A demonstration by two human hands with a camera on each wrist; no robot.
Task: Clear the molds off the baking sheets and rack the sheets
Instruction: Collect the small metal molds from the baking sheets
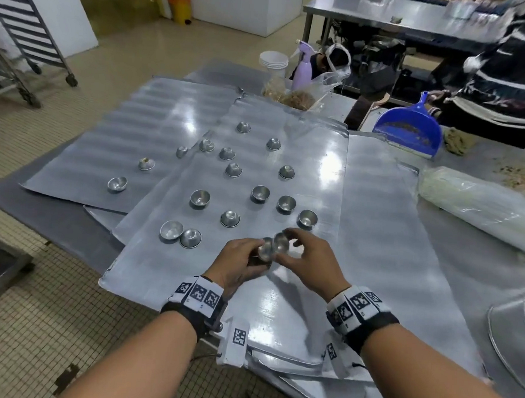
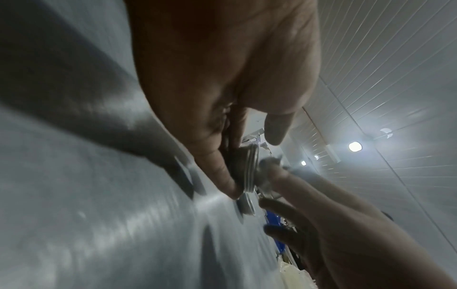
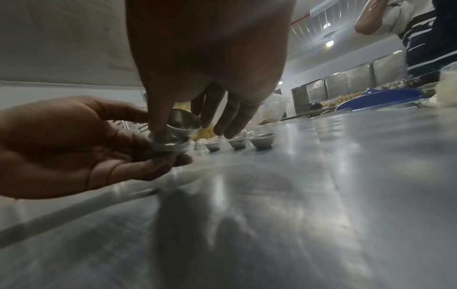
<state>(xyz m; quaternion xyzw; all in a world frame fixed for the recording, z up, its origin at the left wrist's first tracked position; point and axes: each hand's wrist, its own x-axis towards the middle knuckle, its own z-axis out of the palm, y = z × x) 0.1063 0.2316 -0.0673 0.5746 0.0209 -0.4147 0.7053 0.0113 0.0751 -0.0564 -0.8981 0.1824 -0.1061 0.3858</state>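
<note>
While the left hand cups the nested stack, the right hand pinches a tilted mold; poor seating could spill both onto the baking sheet.

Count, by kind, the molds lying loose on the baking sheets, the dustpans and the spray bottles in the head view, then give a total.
Loose molds: 16
Blue dustpan: 1
Purple spray bottle: 1
Total: 18
The held stack is left out: its number cannot be told.
</note>
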